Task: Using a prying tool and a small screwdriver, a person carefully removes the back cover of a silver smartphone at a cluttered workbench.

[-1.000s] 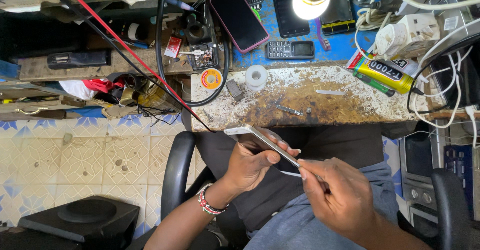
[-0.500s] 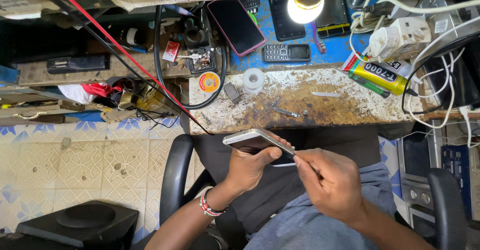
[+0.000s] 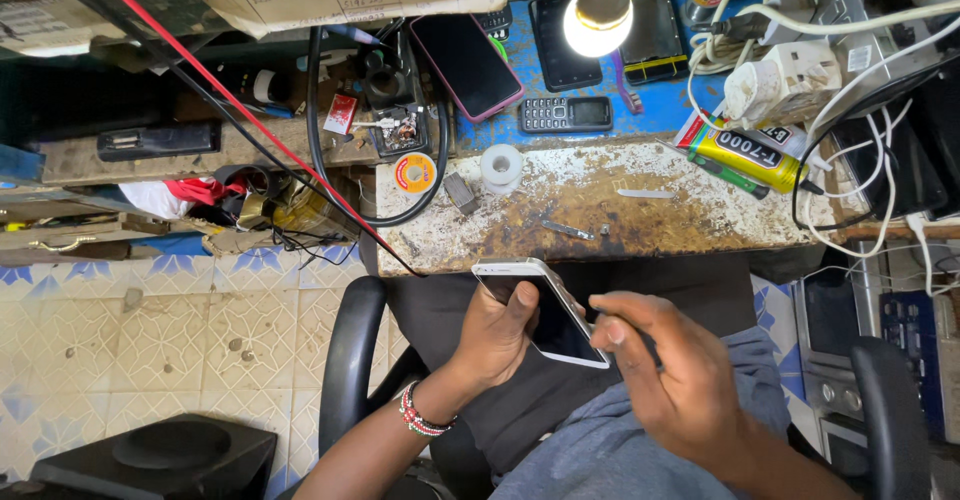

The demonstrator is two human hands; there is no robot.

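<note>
Head view: your left hand [image 3: 500, 335] grips a white-edged smartphone [image 3: 545, 312] over your lap, thumb laid across its dark screen, just below the scarred workbench [image 3: 600, 215]. Your right hand [image 3: 665, 380] has fingertips pinched together at the phone's lower right edge; whether they hold a tool, you cannot tell. A lit bulb [image 3: 597, 20] hangs over the bench beside a keypad phone [image 3: 565, 113].
</note>
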